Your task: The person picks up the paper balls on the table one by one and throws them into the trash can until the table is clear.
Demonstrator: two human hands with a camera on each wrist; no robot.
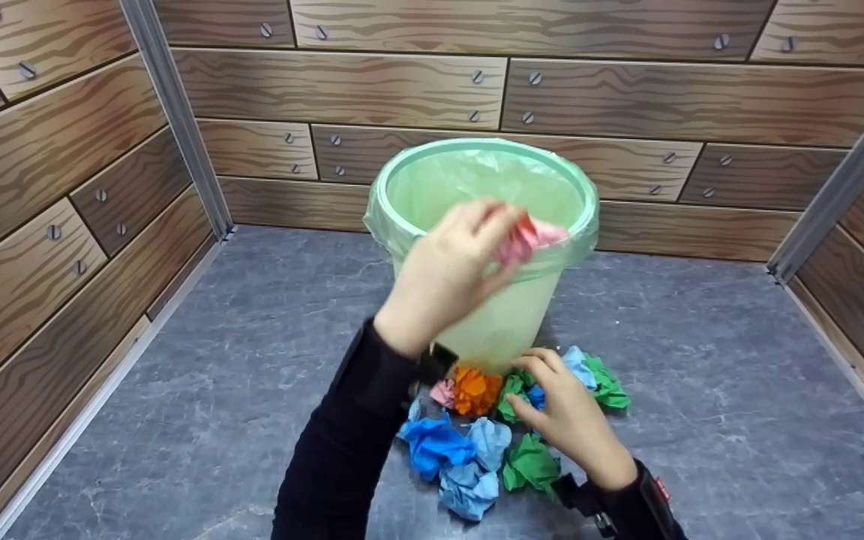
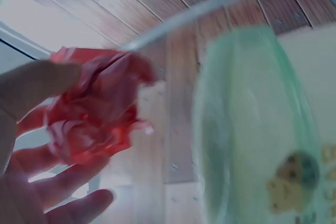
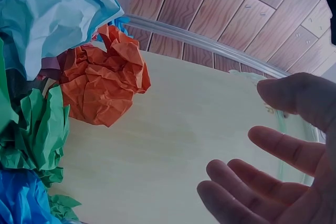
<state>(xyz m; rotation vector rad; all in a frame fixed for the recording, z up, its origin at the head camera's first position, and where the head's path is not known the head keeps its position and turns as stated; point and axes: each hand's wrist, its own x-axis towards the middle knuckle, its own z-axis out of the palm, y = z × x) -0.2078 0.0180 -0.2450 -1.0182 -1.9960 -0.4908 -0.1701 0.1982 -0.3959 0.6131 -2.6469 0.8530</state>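
My left hand point(image 1: 456, 262) is raised at the near rim of a pale green trash bin point(image 1: 503, 315) lined with a thin green bag point(image 1: 582, 225). Between its thumb and fingers it grips a crumpled pink and red paper ball point(image 2: 100, 103), seen close up in the left wrist view. Lower down, my right hand point(image 1: 571, 416) hovers over the crumpled paper at the bin's foot, its fingers spread and holding nothing. An orange paper ball point(image 3: 105, 80) shows in the right wrist view, apart from those fingers, with green paper point(image 3: 39, 129) and light blue paper point(image 3: 52, 17) beside it.
Several blue paper balls point(image 1: 438, 446) and a green paper ball point(image 1: 531, 463) lie on the grey marbled floor point(image 1: 177, 420) in front of the bin. More green paper point(image 1: 608, 384) sits to the right. Wood-patterned walls point(image 1: 357, 86) enclose three sides.
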